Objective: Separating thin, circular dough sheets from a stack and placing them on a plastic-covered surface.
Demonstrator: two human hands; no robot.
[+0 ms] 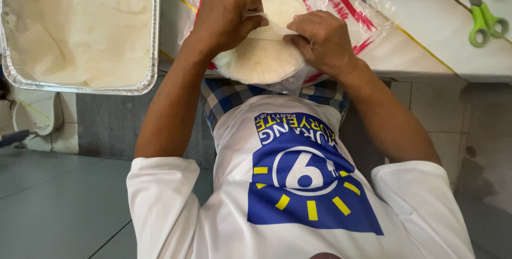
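White round wrappers [261,59] are stacked on a plastic bag [341,3] at the near edge of the counter [426,30]. One thin sheet is pinched between the left hand [224,19] and the right hand [320,40], both wrists bent inward. A foil tray [154,35] is seen at the left edge.

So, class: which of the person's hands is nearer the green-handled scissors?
Right hand: it rests on the round white wrapper stack, closer to the scissors. Left hand lies farther left.

White counter [426,30] with yellow lines, foil tray [154,35] of pale sheets, plastic-wrapped wrapper stack [261,59], green-handled scissors [482,16]
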